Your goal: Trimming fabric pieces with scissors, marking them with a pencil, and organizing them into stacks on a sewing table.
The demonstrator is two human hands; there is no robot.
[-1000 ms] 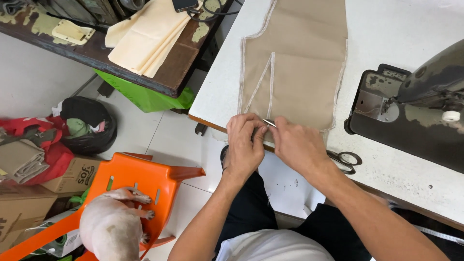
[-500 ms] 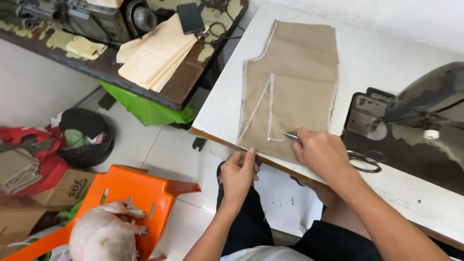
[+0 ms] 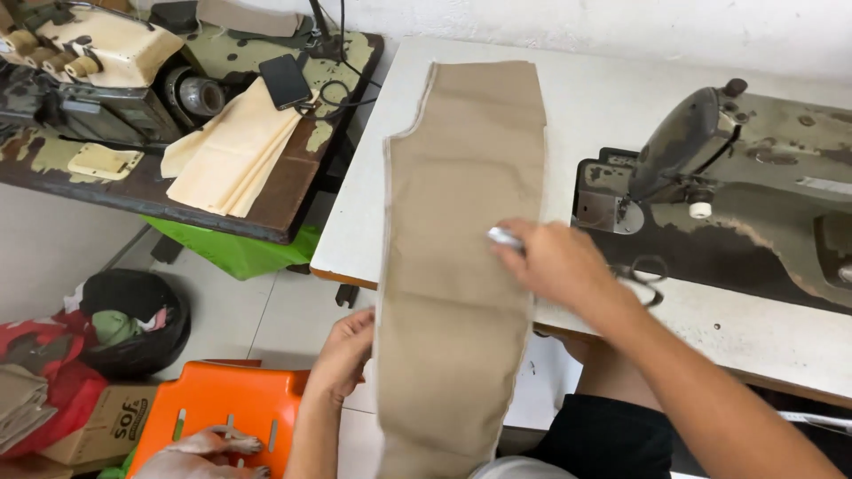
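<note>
Head view here, and the biggest thing I'm looking at is the white work table [image 3: 461,66], with a worn grey-green sewing machine [image 3: 754,177] sitting on its right side. Laid lengthwise down the table is a long tan fabric panel [image 3: 461,266], shaped like a trouser leg piece; its near end hangs off the table edge toward my lap. Off to the left there's a second, dark bench [image 3: 275,208] with another old machine [image 3: 80,53], a stack of cream fabric [image 3: 231,155] and a phone [image 3: 286,82] on it.

My right hand [image 3: 555,262] rests on the right edge of the panel, fingers curled around a small pale thing [image 3: 504,236], chalk maybe, I can't really tell. My left hand [image 3: 342,355] is below the table edge, gripping the panel's left edge where it hangs, fingers tucked behind the cloth. A pair of scissors [image 3: 643,270] lies on the table just beside my right hand, mostly hidden by it. Down on the floor there's an orange plastic chair [image 3: 222,412].
</note>
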